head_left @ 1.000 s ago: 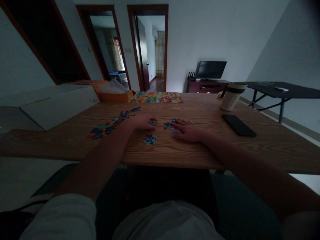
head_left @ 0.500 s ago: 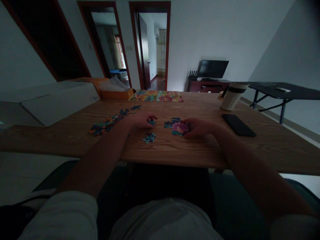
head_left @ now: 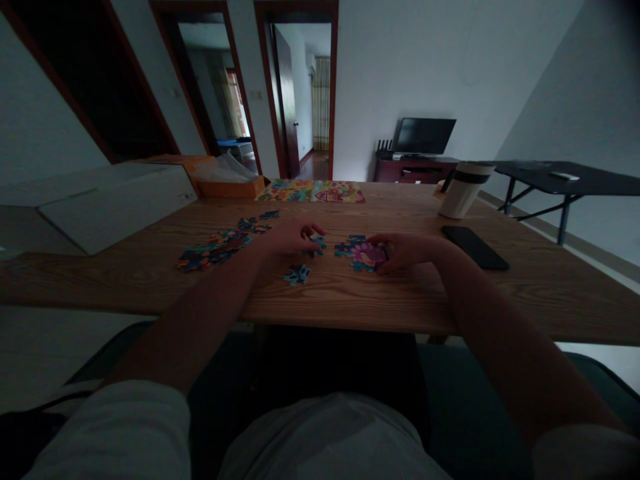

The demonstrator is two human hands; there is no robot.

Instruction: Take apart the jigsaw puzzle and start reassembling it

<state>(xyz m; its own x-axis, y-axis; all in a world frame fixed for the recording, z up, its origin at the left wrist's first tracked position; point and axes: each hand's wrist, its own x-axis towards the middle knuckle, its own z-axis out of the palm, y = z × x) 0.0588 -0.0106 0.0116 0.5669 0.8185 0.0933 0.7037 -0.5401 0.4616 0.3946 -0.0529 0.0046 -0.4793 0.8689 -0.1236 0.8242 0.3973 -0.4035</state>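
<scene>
My left hand [head_left: 295,239] has its fingers curled round a small teal puzzle piece [head_left: 317,245] on the wooden table. Just to the right lies a joined puzzle section [head_left: 367,255] in pink, blue and teal. My right hand [head_left: 403,251] grips that section by its right edge, thumb at the near side and fingers at the far side. Nearer the front edge, below my left hand, sits another small blue cluster [head_left: 297,274]. A pile of loose puzzle pieces [head_left: 220,248] spreads to the left, partly behind my left forearm.
A colourful printed sheet [head_left: 313,191] lies at the table's back edge, beside an orange box [head_left: 230,185]. At the left stands a large white box [head_left: 115,205]. A black phone [head_left: 475,247] and a pale tumbler [head_left: 464,191] are on the right.
My left hand and its teal piece have moved right, closer to the joined section. My right hand has shifted that section slightly to the right.
</scene>
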